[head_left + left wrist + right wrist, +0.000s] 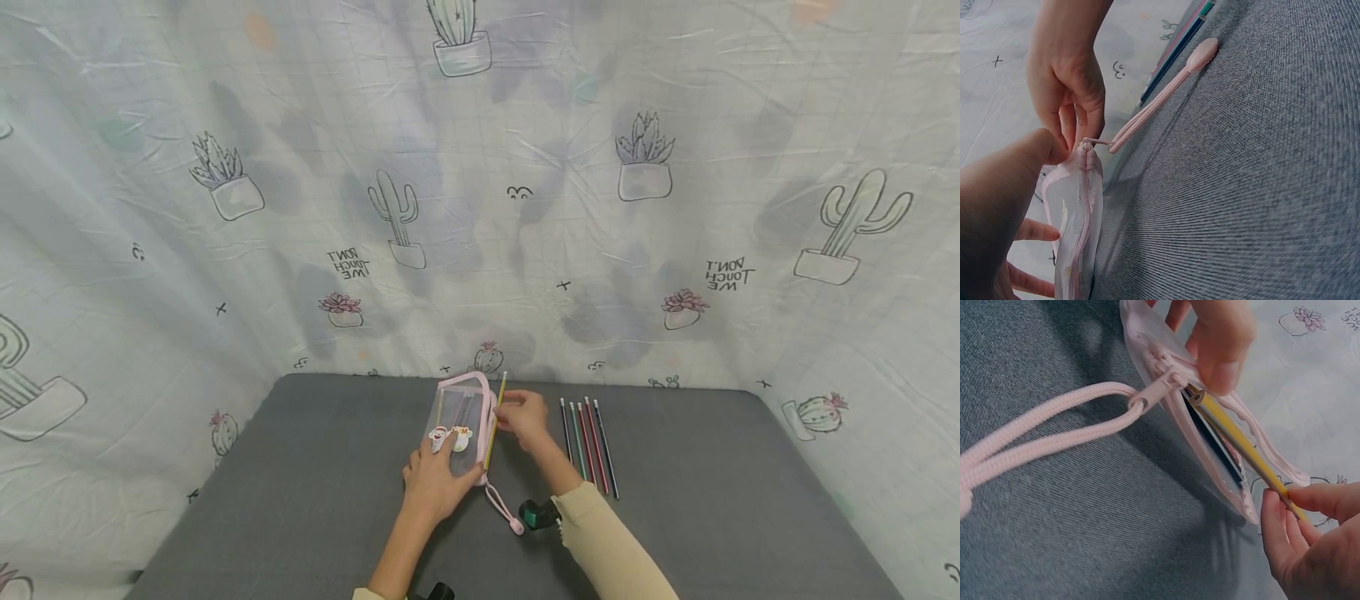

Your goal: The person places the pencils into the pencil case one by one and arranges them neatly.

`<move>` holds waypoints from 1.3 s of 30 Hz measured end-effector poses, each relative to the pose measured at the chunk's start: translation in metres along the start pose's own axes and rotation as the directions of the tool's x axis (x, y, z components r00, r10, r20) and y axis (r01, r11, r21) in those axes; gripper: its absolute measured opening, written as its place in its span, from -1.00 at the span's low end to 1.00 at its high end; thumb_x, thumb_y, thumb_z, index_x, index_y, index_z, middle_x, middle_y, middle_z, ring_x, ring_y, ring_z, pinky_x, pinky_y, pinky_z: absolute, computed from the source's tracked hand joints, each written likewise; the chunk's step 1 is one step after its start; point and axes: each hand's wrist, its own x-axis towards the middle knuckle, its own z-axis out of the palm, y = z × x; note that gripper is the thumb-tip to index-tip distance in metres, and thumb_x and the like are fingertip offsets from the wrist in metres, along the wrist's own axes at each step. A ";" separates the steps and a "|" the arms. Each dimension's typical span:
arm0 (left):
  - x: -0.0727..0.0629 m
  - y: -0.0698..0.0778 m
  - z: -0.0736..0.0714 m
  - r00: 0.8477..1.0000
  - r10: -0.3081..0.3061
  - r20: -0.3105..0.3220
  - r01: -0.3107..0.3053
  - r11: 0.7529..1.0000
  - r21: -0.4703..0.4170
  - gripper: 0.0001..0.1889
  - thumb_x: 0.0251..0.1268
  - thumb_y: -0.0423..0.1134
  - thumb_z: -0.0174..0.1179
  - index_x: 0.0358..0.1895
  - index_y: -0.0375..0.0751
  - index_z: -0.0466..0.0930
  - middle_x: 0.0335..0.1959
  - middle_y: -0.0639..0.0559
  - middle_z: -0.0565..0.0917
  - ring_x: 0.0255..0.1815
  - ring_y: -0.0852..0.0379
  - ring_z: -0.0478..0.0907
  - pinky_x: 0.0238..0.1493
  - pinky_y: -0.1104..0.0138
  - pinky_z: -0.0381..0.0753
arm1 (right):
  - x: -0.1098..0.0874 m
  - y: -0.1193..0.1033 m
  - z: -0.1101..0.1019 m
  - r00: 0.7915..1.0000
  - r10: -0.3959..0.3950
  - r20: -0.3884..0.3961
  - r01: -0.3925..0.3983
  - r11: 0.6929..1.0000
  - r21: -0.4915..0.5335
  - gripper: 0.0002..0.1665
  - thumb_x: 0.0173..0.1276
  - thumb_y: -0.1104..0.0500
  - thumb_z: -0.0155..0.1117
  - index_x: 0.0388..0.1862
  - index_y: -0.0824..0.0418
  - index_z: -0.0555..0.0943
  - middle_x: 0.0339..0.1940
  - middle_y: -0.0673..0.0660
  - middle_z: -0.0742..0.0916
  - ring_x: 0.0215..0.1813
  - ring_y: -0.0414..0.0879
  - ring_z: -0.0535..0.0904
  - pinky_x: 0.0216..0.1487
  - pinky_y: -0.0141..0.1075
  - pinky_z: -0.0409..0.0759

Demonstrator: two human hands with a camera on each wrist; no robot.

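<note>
A clear pencil case (pixel 431 421) with pink trim and cartoon stickers lies on the grey table. My left hand (pixel 435 483) holds it near its close end, thumb by the zipper and fingers spread over the side. Between thumb and fingertips, my right hand (pixel 1316 540) pinches a yellow pencil (pixel 1244 445) toward its far end. The pencil lies along the unzipped opening, its near end just beside the zipper pull (pixel 1154 392) and the left thumb. Inside the case a dark pencil (pixel 1216 444) shows through the gap.
Several pencils (pixel 588 442), dark, green and red, lie side by side to the right, partly behind the right forearm. A pink cord (pixel 1054 406) trails from the zipper pull onto the table (pixel 315 483). A cactus-print curtain (pixel 517 250) hangs behind.
</note>
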 end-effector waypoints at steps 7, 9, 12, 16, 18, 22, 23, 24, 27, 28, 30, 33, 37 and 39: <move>0.000 0.000 0.000 1.000 0.011 -0.019 -0.011 1.000 0.006 -0.20 0.26 0.24 0.33 0.46 -0.17 0.51 0.34 -0.54 0.44 0.30 -0.55 0.43 0.22 -0.42 0.37 | -0.003 0.004 0.006 1.000 -0.003 -0.012 0.004 1.000 0.031 -0.54 0.23 0.57 0.34 0.15 0.59 0.61 -0.14 0.49 0.80 -0.46 -0.11 0.75 -0.39 -0.30 0.74; 0.000 0.000 0.000 1.000 0.016 -0.022 -0.016 1.000 0.004 -0.20 0.27 0.24 0.32 0.47 -0.17 0.50 0.33 -0.54 0.44 0.30 -0.55 0.43 0.21 -0.42 0.37 | -0.003 0.006 0.008 1.000 -0.007 -0.011 0.008 0.999 0.038 -0.54 0.23 0.57 0.34 0.14 0.60 0.62 -0.15 0.49 0.80 -0.48 -0.12 0.74 -0.40 -0.31 0.74; 0.000 -0.001 0.000 0.999 0.023 -0.030 -0.023 1.000 0.004 -0.20 0.26 0.24 0.32 0.46 -0.17 0.51 0.32 -0.53 0.45 0.28 -0.54 0.44 0.19 -0.41 0.39 | -0.002 0.009 0.011 1.000 -0.010 -0.010 0.010 0.999 0.048 -0.55 0.21 0.58 0.32 0.12 0.61 0.62 -0.17 0.48 0.80 -0.47 -0.12 0.73 -0.38 -0.30 0.75; 0.000 -0.001 -0.001 0.999 0.026 -0.033 -0.026 1.000 0.000 -0.21 0.25 0.23 0.34 0.45 -0.18 0.52 0.31 -0.54 0.46 0.27 -0.54 0.44 0.19 -0.41 0.39 | -0.002 0.010 0.014 1.000 -0.010 -0.004 0.011 0.998 0.056 -0.56 0.21 0.58 0.31 0.11 0.60 0.63 -0.20 0.43 0.80 -0.46 -0.13 0.71 -0.36 -0.26 0.76; 0.000 -0.001 -0.001 0.999 0.023 -0.031 -0.023 1.000 -0.004 -0.21 0.25 0.23 0.34 0.45 -0.18 0.52 0.32 -0.54 0.45 0.28 -0.55 0.44 0.19 -0.42 0.38 | -0.003 0.011 0.016 1.000 -0.017 0.001 0.017 0.998 0.057 -0.56 0.20 0.58 0.29 0.11 0.60 0.63 -0.22 0.41 0.80 -0.47 -0.14 0.70 -0.36 -0.25 0.76; 0.001 0.000 -0.001 0.999 0.019 -0.029 -0.019 1.000 -0.003 -0.21 0.25 0.23 0.33 0.45 -0.17 0.51 0.33 -0.54 0.45 0.29 -0.55 0.44 0.19 -0.41 0.38 | -0.003 0.013 0.018 0.999 -0.031 0.010 0.031 0.998 0.048 -0.56 0.19 0.56 0.28 0.10 0.60 0.64 -0.24 0.39 0.79 -0.48 -0.16 0.69 -0.38 -0.25 0.76; 0.001 0.000 -0.001 0.999 0.019 -0.028 -0.019 1.000 -0.002 -0.21 0.26 0.24 0.33 0.46 -0.17 0.51 0.33 -0.54 0.45 0.29 -0.54 0.44 0.19 -0.41 0.38 | -0.003 0.013 0.019 0.999 -0.035 0.013 0.034 0.998 0.043 -0.56 0.19 0.56 0.28 0.09 0.60 0.64 -0.24 0.38 0.79 -0.49 -0.16 0.68 -0.39 -0.25 0.76; 0.001 0.000 -0.002 0.999 0.018 -0.027 -0.018 1.000 -0.003 -0.21 0.26 0.24 0.33 0.46 -0.17 0.51 0.33 -0.53 0.45 0.29 -0.54 0.44 0.19 -0.41 0.38 | -0.003 0.014 0.020 0.999 -0.036 0.016 0.035 0.999 0.040 -0.56 0.18 0.56 0.28 0.09 0.60 0.65 -0.25 0.38 0.79 -0.49 -0.16 0.68 -0.39 -0.25 0.75; 0.001 -0.001 -0.001 1.000 0.018 -0.022 -0.018 1.000 -0.002 -0.20 0.27 0.25 0.32 0.47 -0.17 0.51 0.34 -0.53 0.45 0.29 -0.54 0.44 0.20 -0.42 0.38 | -0.003 0.015 0.021 0.999 -0.039 0.022 0.038 0.999 0.019 -0.56 0.18 0.56 0.29 0.09 0.59 0.65 -0.25 0.37 0.79 -0.48 -0.15 0.68 -0.39 -0.24 0.75; 0.001 -0.001 -0.001 1.000 0.018 -0.021 -0.018 1.000 -0.001 -0.20 0.27 0.25 0.32 0.47 -0.17 0.50 0.34 -0.52 0.45 0.29 -0.54 0.44 0.20 -0.42 0.38 | -0.003 0.016 0.022 0.999 -0.039 0.024 0.039 0.999 0.010 -0.57 0.19 0.56 0.29 0.09 0.58 0.65 -0.25 0.36 0.79 -0.47 -0.15 0.69 -0.39 -0.24 0.75; 0.001 0.000 -0.001 1.000 0.021 -0.020 -0.021 1.000 -0.001 -0.19 0.27 0.26 0.32 0.47 -0.17 0.50 0.33 -0.52 0.45 0.28 -0.53 0.44 0.19 -0.41 0.38 | -0.003 0.017 0.022 0.999 -0.038 0.026 0.038 0.999 -0.006 -0.58 0.21 0.55 0.31 0.09 0.57 0.66 -0.25 0.35 0.79 -0.45 -0.14 0.70 -0.38 -0.24 0.75; 0.001 -0.001 -0.001 0.999 0.025 -0.025 -0.025 1.000 0.002 -0.20 0.27 0.25 0.32 0.47 -0.17 0.50 0.33 -0.52 0.45 0.27 -0.53 0.44 0.18 -0.41 0.39 | -0.002 0.018 0.023 0.999 -0.042 0.031 0.043 0.999 -0.031 -0.60 0.23 0.54 0.32 0.09 0.55 0.67 -0.24 0.34 0.80 -0.43 -0.13 0.70 -0.38 -0.24 0.75; 0.000 -0.001 0.000 0.999 0.035 -0.041 -0.035 0.999 0.009 -0.20 0.26 0.24 0.34 0.46 -0.18 0.51 0.32 -0.53 0.45 0.25 -0.53 0.46 0.16 -0.41 0.40 | -0.003 0.018 0.023 0.997 -0.061 0.049 0.063 0.997 -0.037 -0.60 0.23 0.54 0.31 0.09 0.58 0.66 -0.23 0.38 0.80 -0.40 -0.10 0.72 -0.36 -0.24 0.75; 0.000 -0.001 0.000 0.998 0.039 -0.047 -0.039 0.999 0.013 -0.20 0.26 0.24 0.34 0.46 -0.18 0.52 0.31 -0.53 0.46 0.24 -0.53 0.47 0.16 -0.41 0.41 | -0.003 0.018 0.023 0.996 -0.068 0.058 0.070 0.997 -0.038 -0.60 0.23 0.54 0.30 0.09 0.59 0.65 -0.21 0.40 0.80 -0.39 -0.10 0.72 -0.34 -0.23 0.76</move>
